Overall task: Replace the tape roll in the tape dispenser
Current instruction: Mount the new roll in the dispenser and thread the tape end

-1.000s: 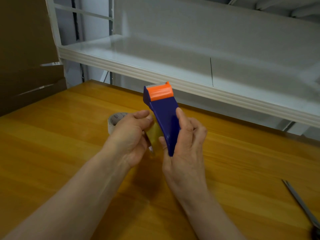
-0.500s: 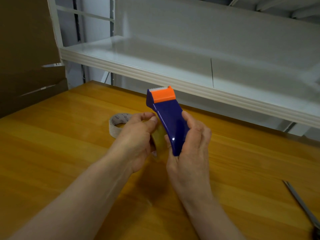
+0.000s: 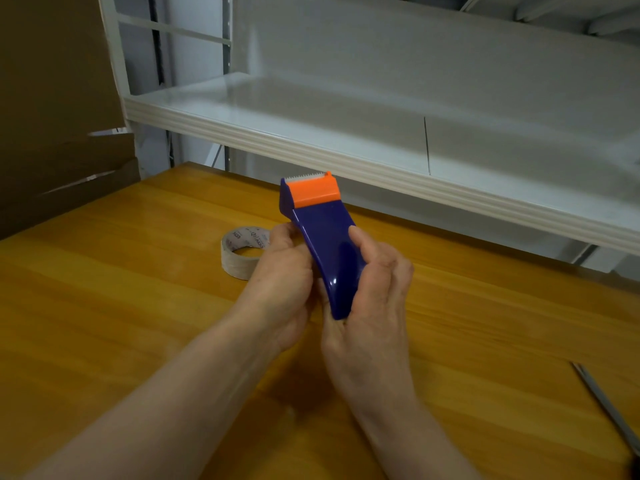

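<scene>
My right hand [image 3: 375,306] grips a blue tape dispenser [image 3: 329,251] by its handle, above the wooden table [image 3: 104,299]. Its orange cutter head [image 3: 314,192] points up and away from me. My left hand [image 3: 280,282] is curled against the dispenser's left side. It covers the clear yellowish tape roll that it held there in the earlier frames. A used cardboard tape core [image 3: 239,263] lies flat on the table just behind my left hand.
A white shelf [image 3: 311,147] overhangs the far edge of the table. Brown cardboard [image 3: 52,133] stands at the far left. The metal blade of a pair of scissors [image 3: 609,410] lies near the table's right edge.
Both hands and the dispenser have shifted slightly right and away from me. My left hand has closed in against the dispenser's side, and the yellowish roll is now out of sight.
</scene>
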### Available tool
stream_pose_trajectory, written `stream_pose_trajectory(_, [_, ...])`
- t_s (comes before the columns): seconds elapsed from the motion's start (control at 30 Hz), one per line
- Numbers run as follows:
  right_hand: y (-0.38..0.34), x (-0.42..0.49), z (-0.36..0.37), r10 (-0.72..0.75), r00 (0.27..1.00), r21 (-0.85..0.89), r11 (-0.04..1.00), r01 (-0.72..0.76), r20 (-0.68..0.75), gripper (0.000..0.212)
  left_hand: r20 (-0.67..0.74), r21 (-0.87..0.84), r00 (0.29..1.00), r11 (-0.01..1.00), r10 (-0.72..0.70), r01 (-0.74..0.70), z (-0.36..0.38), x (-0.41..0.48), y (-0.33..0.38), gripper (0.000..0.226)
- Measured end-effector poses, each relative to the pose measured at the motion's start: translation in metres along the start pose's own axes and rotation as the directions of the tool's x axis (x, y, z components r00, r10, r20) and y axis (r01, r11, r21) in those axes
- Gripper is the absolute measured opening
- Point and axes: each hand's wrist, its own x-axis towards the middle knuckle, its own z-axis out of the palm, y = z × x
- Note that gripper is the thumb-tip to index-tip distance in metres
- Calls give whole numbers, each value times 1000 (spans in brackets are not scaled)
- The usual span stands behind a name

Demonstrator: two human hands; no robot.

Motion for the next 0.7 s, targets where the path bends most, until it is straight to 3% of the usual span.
stream_pose_trajectory(0.27, [-10,0,-5,-44,998,151,987,52,-53,68,166,-96,986,995,11,5,-7,-1,17,40])
stream_pose_trajectory(0.47, [-15,2,-19,-120,990,203,974,102,78,94,251,-28,961,994,112,-109,-18,3,24,37])
stream_pose_trajectory(0.6, [-14,12,-38,45,995,458,885,-80,87,78,327,117,928,967,177,-226,-22,0,27,41])
stream_pose_trajectory(0.7, [-8,19,-52,151,989,589,798,-128,10,59,494,424,843,788,213,-447,-20,-5,23,37])
